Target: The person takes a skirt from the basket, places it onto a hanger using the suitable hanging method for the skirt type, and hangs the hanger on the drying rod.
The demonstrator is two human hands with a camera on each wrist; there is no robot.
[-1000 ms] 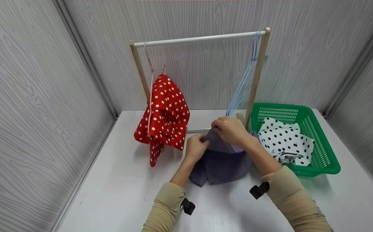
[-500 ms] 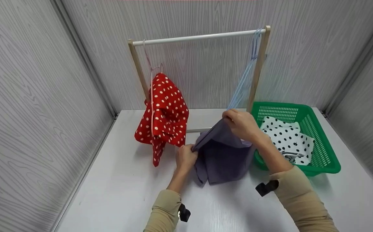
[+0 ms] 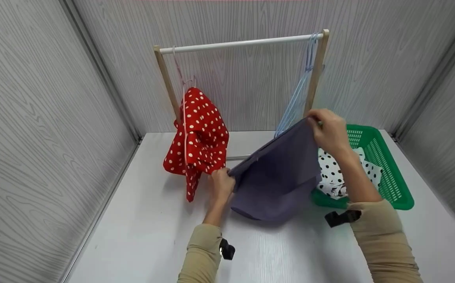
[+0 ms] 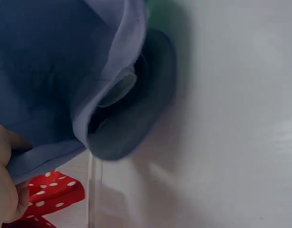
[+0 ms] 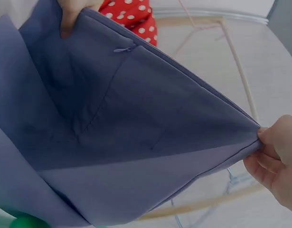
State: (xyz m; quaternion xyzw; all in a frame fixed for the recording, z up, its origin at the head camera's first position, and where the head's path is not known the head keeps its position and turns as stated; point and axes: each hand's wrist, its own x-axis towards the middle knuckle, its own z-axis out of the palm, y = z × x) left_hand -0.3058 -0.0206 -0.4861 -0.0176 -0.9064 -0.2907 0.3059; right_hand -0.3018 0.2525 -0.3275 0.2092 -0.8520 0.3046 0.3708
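A purple-grey skirt [image 3: 276, 173] is stretched between both hands, its top edge slanting up to the right. At the lower left corner, my left hand [image 3: 222, 184] pinches that edge. My right hand [image 3: 331, 131] grips the other corner higher up, between thumb and fingers. In the right wrist view a small zip pull [image 5: 123, 49] shows near the edge, close to the left hand's end. The left wrist view looks along the skirt's open, curved lower edge [image 4: 131, 123], which hangs close over the white table.
A rack with a white rail [image 3: 243, 43] stands behind. On its left hangs a red dotted cloth [image 3: 206, 129] on a pink hanger; blue hangers [image 3: 292, 102] hang at its right post. A green basket [image 3: 402, 188] holds white cloth with black dots [image 3: 331, 173].
My right hand has moved up and right with its corner of the skirt, and my left hand a little left. The skirt has gone from bunched to spread out and lifted.
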